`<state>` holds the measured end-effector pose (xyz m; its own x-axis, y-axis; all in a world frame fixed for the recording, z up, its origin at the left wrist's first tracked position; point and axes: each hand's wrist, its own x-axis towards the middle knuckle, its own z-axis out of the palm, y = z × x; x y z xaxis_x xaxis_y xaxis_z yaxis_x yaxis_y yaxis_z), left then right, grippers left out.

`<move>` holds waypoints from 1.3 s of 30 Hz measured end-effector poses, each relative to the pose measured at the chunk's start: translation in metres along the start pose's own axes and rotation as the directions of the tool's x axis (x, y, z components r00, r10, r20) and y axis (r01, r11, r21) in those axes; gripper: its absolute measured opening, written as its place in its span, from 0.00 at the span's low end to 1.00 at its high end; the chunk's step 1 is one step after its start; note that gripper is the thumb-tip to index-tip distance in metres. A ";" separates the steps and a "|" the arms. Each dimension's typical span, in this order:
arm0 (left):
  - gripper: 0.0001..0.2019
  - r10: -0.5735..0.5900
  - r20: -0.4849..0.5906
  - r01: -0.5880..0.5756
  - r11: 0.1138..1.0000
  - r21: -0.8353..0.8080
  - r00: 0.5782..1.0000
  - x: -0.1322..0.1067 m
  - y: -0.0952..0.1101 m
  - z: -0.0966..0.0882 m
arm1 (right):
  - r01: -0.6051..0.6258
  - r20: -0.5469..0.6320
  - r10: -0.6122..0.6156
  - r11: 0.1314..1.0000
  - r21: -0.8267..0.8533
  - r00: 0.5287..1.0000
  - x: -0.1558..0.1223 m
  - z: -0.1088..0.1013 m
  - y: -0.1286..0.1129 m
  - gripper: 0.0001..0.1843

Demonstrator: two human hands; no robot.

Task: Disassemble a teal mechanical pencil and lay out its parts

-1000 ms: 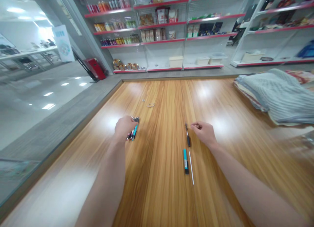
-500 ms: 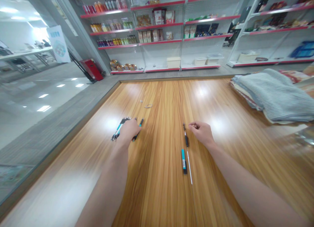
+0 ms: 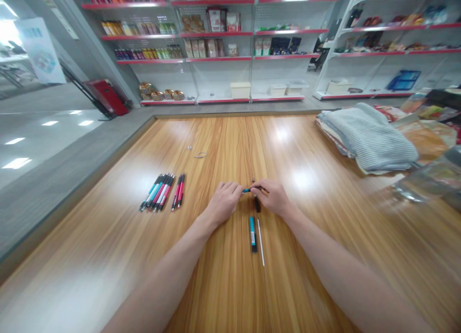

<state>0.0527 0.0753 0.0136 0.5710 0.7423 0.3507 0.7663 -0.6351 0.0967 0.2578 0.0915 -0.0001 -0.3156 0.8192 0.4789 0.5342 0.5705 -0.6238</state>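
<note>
My left hand (image 3: pixel 225 201) and my right hand (image 3: pixel 273 196) meet over the middle of the wooden table (image 3: pixel 230 285), both pinched on one teal pen (image 3: pixel 248 190) held level between them. Just below my hands lies a black pen part (image 3: pixel 257 203). Nearer to me lie a teal pen barrel (image 3: pixel 253 233) and a thin white refill (image 3: pixel 260 242), side by side. A row of several teal, red and black pens (image 3: pixel 162 192) lies on the table to the left of my left hand.
A rubber band (image 3: pixel 200 155) and a tiny ring (image 3: pixel 189 147) lie farther back. Folded striped cloth (image 3: pixel 367 137) is stacked at the right, with packets (image 3: pixel 425 131) beyond it. Shop shelves (image 3: pixel 216 45) line the back wall. The table's left edge borders a grey floor (image 3: pixel 54 179).
My left hand left the pen bundle, which now lies spread in a row, and carried one teal pen rightward to my right hand. The camera view shifted right.
</note>
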 end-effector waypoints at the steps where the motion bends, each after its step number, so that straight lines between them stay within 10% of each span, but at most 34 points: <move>1: 0.09 0.007 -0.018 -0.007 1.000 -0.013 1.000 -0.001 0.000 0.002 | 0.006 0.006 -0.006 1.000 -0.017 1.000 0.000 0.000 0.001 0.10; 21: 0.10 -0.108 -0.149 0.111 0.994 0.014 0.983 -0.015 0.020 0.000 | -0.078 0.084 0.090 0.987 -0.137 0.992 -0.021 -0.004 -0.010 0.26; 39: 0.12 0.027 -0.116 -0.023 0.999 0.035 0.993 -0.016 0.007 0.006 | 0.004 0.104 0.010 0.992 -0.128 0.995 -0.023 0.004 -0.012 0.22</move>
<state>0.0509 0.0601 0.0030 0.5535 0.6949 0.4590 0.7628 -0.6443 0.0556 0.2552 0.0657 -0.0059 -0.3902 0.8265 0.4058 0.6293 0.5611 -0.5378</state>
